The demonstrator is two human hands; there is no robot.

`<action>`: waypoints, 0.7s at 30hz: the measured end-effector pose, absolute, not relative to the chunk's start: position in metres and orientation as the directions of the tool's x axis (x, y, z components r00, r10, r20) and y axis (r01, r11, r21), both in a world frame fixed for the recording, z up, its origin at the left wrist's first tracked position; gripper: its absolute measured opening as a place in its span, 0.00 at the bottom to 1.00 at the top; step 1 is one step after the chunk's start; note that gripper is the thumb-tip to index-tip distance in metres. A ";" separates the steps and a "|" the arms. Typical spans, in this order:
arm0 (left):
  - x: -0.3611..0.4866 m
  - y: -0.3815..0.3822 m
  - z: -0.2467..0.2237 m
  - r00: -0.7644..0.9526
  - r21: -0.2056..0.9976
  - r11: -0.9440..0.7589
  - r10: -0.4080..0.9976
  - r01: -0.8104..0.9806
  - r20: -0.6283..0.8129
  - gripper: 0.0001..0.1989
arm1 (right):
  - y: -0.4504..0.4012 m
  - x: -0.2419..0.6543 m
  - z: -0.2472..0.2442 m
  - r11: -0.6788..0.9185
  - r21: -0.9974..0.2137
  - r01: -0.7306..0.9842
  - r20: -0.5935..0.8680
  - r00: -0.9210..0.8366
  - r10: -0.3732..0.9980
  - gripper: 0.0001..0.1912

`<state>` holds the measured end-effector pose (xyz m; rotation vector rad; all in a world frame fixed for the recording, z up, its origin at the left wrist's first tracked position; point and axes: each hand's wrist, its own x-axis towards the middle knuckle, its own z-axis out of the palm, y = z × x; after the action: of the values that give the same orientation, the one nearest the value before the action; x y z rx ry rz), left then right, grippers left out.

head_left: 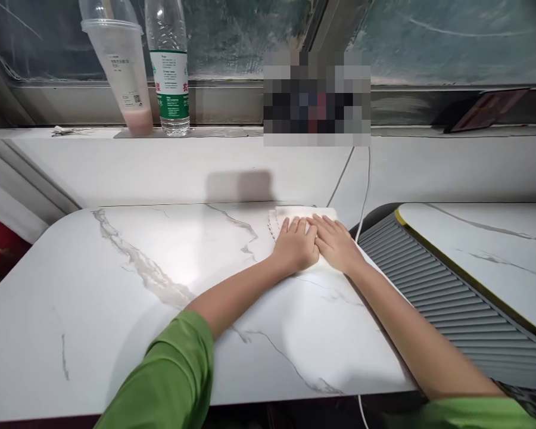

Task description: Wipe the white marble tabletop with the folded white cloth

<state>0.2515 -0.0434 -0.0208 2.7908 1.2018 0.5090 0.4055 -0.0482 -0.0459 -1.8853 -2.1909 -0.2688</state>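
Note:
A folded white cloth (301,211) with a patterned left edge lies at the far right of the white marbled table (129,333). Pressed down on it is my left hand (296,245), its fingers stretched forward. My right hand (337,243) rests flat beside it, touching the left at the thumb and covering the cloth's right side. Both palms hide much of the cloth. Neither hand is wrapped around anything.
On the sill stand a plastic cup (127,77) with pink drink and a water bottle (172,83). White cables (364,179) hang behind the table. To the right is a second marbled table (500,250) with a grey ribbed side (442,304).

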 end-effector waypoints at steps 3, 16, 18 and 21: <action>0.226 -0.080 -0.014 0.671 0.164 -0.710 0.703 0.685 0.237 0.24 | -0.090 0.380 -0.047 0.192 -0.007 0.981 0.323 -0.179 0.929 0.28; 0.146 -0.183 0.001 0.821 0.116 -0.845 0.534 0.522 0.202 0.28 | -0.224 0.293 -0.042 0.182 0.000 0.983 0.427 -0.165 0.889 0.34; 0.152 -0.169 0.001 0.800 0.142 -0.816 0.577 0.560 0.164 0.29 | -0.206 0.298 -0.043 0.166 -0.027 0.986 0.421 -0.140 0.896 0.31; 0.165 -0.133 -0.003 0.742 0.214 -0.756 0.652 0.619 0.156 0.27 | -0.161 0.308 -0.043 0.168 -0.088 0.982 0.419 -0.117 0.901 0.27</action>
<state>0.1653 -0.1329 -0.0026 2.7927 1.0248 0.3334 0.3084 -0.1605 -0.0431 -1.7860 -2.0764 -0.2969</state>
